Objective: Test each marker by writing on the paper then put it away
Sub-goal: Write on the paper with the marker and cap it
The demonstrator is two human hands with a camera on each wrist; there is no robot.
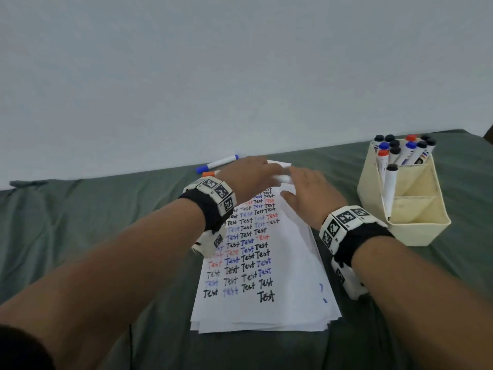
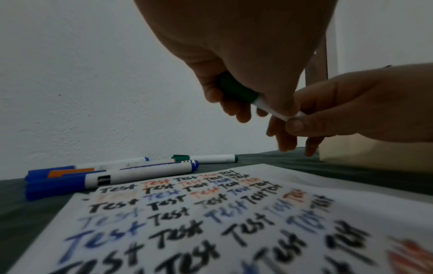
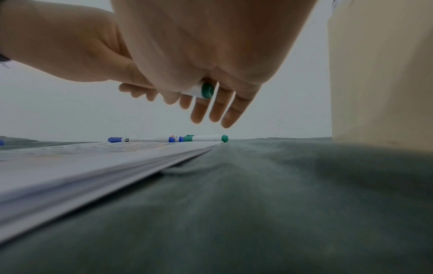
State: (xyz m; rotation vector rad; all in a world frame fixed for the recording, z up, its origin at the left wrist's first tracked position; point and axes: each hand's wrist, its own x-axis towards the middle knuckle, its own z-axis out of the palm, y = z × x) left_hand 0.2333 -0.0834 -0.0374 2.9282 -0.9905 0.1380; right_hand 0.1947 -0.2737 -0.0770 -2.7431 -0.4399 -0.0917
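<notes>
Over the far end of the paper [image 1: 282,295], both hands hold one green marker [image 2: 267,108]. My left hand [image 1: 250,172] curls its fingers round the green cap [image 2: 236,90]. Thumb and forefinger of my right hand [image 1: 306,190] pinch the white barrel, and its other fingers [image 3: 215,109] point down, straight. The marker's green tail end [image 3: 207,90] shows under the right palm. The cap sits on the barrel. The paper [image 2: 234,222] is covered with rows of "Test" in black, blue and red.
Beyond the paper lie loose markers on the green cloth [image 1: 80,222]: a blue one [image 1: 217,163], an orange-capped one [image 1: 210,173] and a green one [image 2: 211,159]. At right stands a cream organizer [image 1: 416,228] with several capped markers [image 1: 400,150] upright in it.
</notes>
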